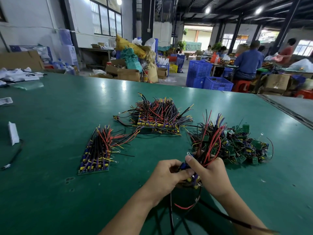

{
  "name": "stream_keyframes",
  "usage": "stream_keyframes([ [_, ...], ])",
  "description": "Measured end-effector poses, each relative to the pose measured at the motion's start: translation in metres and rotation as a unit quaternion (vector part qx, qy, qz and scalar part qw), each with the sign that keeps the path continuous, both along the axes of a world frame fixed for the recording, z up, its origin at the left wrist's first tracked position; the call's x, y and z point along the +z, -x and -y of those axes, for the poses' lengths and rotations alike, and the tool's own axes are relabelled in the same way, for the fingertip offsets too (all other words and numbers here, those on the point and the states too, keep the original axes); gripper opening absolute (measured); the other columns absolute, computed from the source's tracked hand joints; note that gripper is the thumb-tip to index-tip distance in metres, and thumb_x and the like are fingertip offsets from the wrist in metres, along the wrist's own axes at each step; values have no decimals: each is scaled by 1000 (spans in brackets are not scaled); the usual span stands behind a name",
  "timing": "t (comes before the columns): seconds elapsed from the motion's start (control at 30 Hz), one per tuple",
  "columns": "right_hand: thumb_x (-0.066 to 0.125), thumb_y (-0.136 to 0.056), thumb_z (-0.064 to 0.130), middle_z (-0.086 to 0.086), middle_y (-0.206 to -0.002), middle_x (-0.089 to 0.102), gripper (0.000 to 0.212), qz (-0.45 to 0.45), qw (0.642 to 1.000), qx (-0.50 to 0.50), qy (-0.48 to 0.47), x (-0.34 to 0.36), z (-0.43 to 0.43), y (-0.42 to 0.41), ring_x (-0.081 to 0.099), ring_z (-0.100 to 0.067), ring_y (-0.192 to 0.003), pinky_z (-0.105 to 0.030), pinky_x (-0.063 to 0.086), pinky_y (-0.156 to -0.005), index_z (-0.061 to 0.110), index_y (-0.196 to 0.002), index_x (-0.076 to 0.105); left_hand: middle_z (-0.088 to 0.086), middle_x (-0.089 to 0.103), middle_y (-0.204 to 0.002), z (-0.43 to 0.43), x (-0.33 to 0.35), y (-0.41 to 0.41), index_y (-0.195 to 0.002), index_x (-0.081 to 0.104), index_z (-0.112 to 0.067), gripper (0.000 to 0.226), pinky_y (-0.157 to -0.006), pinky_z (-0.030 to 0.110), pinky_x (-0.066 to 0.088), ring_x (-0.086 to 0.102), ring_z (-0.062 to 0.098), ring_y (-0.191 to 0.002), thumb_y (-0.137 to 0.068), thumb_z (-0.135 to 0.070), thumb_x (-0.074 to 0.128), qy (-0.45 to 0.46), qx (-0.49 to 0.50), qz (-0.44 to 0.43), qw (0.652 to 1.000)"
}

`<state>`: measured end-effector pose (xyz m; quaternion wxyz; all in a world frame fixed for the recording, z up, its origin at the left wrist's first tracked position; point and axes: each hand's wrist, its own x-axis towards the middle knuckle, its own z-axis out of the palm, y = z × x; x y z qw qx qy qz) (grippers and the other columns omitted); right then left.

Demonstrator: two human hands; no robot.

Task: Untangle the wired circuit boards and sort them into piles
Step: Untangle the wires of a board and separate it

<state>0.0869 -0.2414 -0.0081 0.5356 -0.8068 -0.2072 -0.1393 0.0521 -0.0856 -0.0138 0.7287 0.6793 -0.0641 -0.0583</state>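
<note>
A tangled heap of green circuit boards (pixel 240 146) with red, black and yellow wires lies right of centre on the green table (pixel 50 192). Two sorted stacks stand further left: a flat row of boards (pixel 96 158) and a larger stack (pixel 159 122) behind it. My left hand (pixel 167 175) and my right hand (pixel 211 173) meet in front of the heap. Both grip a small bundle of wired boards (pixel 191 173), and its wires hang down toward me. My right hand also holds wires that rise into the heap.
A white packet (pixel 13 133) and a black cable (pixel 14 156) lie at the table's left. Papers and plastic bags (pixel 18 75) sit at the far left corner. Beyond the table stand blue crates (pixel 208 78), cardboard boxes and several people working.
</note>
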Motion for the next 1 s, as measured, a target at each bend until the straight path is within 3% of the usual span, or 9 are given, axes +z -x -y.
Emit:
stream_keyframes([
  [0.13, 69, -89, 27, -14, -47, 45, 50, 1, 999, 35, -20, -2, -4, 5, 38, -22, -44, -37, 31, -45, -2, -53, 51, 6, 66, -86, -8, 6, 3, -96, 69, -1, 28, -80, 37, 50, 60, 17, -82, -90, -29, 67, -68, -76, 40, 994],
  [0.2, 70, -87, 32, -13, -50, 46, 51, -5, 998, 46, -31, -1, -6, 8, 38, -21, -48, -37, 32, -47, -4, -56, 51, 6, 60, -79, -13, 8, 4, -89, 68, 0, 31, -73, 34, 42, 53, 16, -75, -89, -31, 66, -114, -92, 53, 988],
  [0.33, 68, -90, 24, -7, -54, 44, 44, -20, 996, 84, -17, 0, -10, 11, 40, -20, -52, -37, 34, -50, 0, -58, 50, -5, 47, -57, -15, 9, 7, -64, 60, -8, 31, -59, 23, 34, 42, 9, -55, -89, -25, 67, -178, -126, 34, 975],
  [0.4, 67, -88, 27, -7, -55, 44, 44, -32, 994, 99, -27, 1, -11, 12, 40, -23, -52, -38, 34, -50, -2, -59, 50, -15, 53, -54, -16, 13, 8, -60, 63, -22, 30, -55, 14, 40, 50, 3, -53, -90, -23, 66, -156, -155, 15, 975],
  [0.5, 66, -84, 29, -4, -56, 44, 43, -41, 993, 103, -50, 3, -13, 15, 40, -20, -53, -37, 33, -50, -3, -60, 50, -10, 62, -63, -16, 19, 11, -67, 70, -27, 24, -61, 22, 50, 59, 20, -67, -90, -25, 64, -118, -174, -11, 978],
  [0.57, 66, -84, 31, -2, -56, 46, 42, -46, 991, 110, -58, 2, -13, 14, 42, -17, -54, -35, 35, -51, -2, -61, 52, -6, 64, -65, -16, 19, 12, -69, 70, -25, 22, -62, 28, 53, 60, 26, -67, -90, -23, 65, -106, -170, -12, 980],
  [0.77, 64, -82, 62, -6, -64, 57, 48, -66, 978, 188, 56, 6, -2, 9, 51, -17, -59, -37, 42, -56, 15, -73, 65, 5, 64, -72, -15, 16, 14, -93, 66, -3, 10, -47, 23, 54, 65, 12, -53, -93, -12, 63, -107, -190, -13, 976],
  [0.93, 73, -76, 44, -4, -72, 64, 39, -155, 961, 218, -65, 6, -6, 6, 57, -18, -69, -30, 48, -64, 6, -85, 68, -4, 67, -65, -12, 20, 17, -79, 66, -18, 18, -42, 21, 50, 65, 12, -53, -94, -10, 59, -79, -203, 1, 976],
  [1.0, 74, -74, 41, -6, -73, 65, 36, -182, 952, 226, -94, 7, -7, 6, 58, -21, -69, -30, 48, -64, 6, -83, 68, 4, 66, -70, -12, 20, 16, -84, 64, -11, 12, -43, 21, 50, 65, 15, -55, -95, -13, 59, -75, -202, 9, 976],
])
